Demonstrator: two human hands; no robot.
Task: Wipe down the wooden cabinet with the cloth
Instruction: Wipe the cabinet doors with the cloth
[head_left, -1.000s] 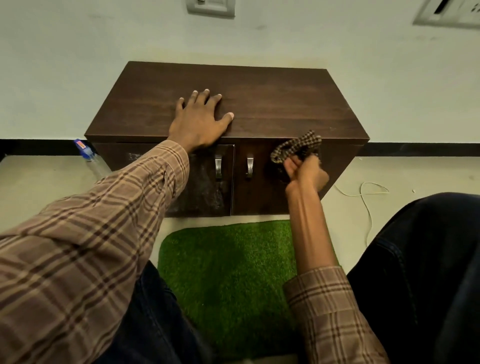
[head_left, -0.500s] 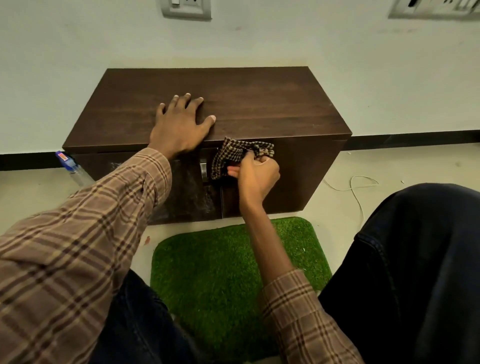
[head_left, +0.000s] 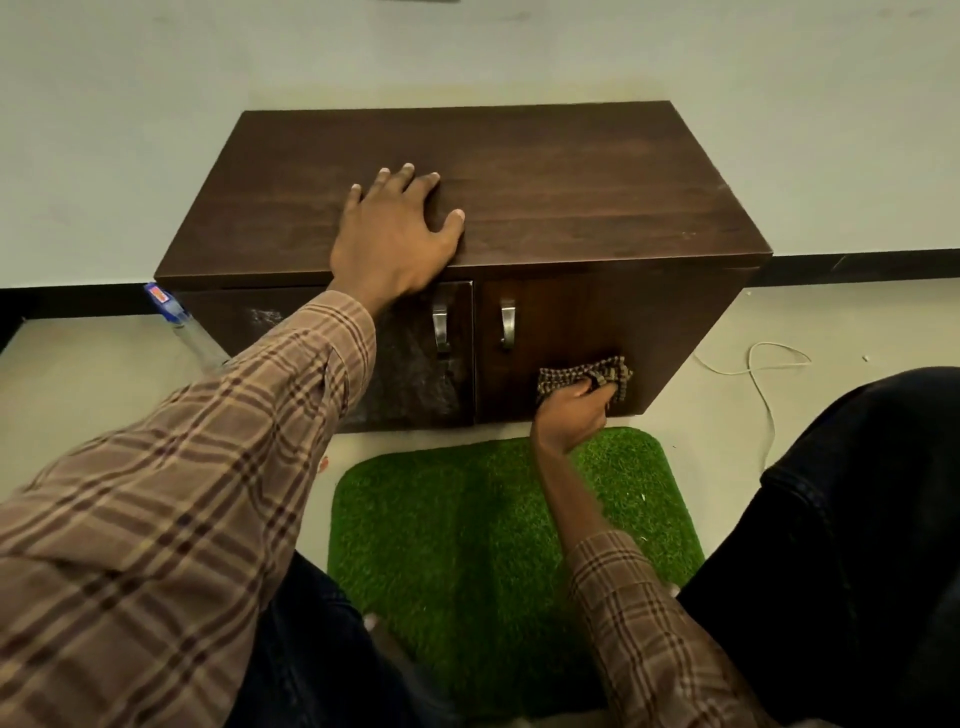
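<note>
A low, dark brown wooden cabinet (head_left: 545, 197) with two front doors is standing on a pale floor (head_left: 93, 395) against a light wall (head_left: 467, 52). The person's left hand (head_left: 392, 244) is lying flat on the front part of the cabinet's top, its grip spread wide, fingers straight and the thumb pointing right, nothing held in it. The left arm is wearing a brown plaid sleeve (head_left: 182, 493).

The right hand (head_left: 571, 410) is reaching up to the lower part of the right door (head_left: 550, 338), where its grip is closing around a small brown-and-cream checked cloth (head_left: 584, 376). The cloth is bunched and is sitting against the door face, below and to the right of the right curved metal handle (head_left: 508, 325) and just above the cabinet's bottom edge. The left door (head_left: 410, 364) is showing a greyish, dusty smear over much of its surface, with its own curved metal handle (head_left: 440, 327) near the middle seam.

A green artificial-grass mat (head_left: 467, 545) with rounded corners is lying on the floor right in front of the cabinet, beneath the right forearm. A clear plastic bottle with a blue cap (head_left: 176, 322) is leaning by the cabinet's left side. A thin white cable (head_left: 758, 374) is trailing across the floor to the right, well apart from the cabinet. The person's legs in dark trousers (head_left: 857, 545) are framing the mat on both sides.
</note>
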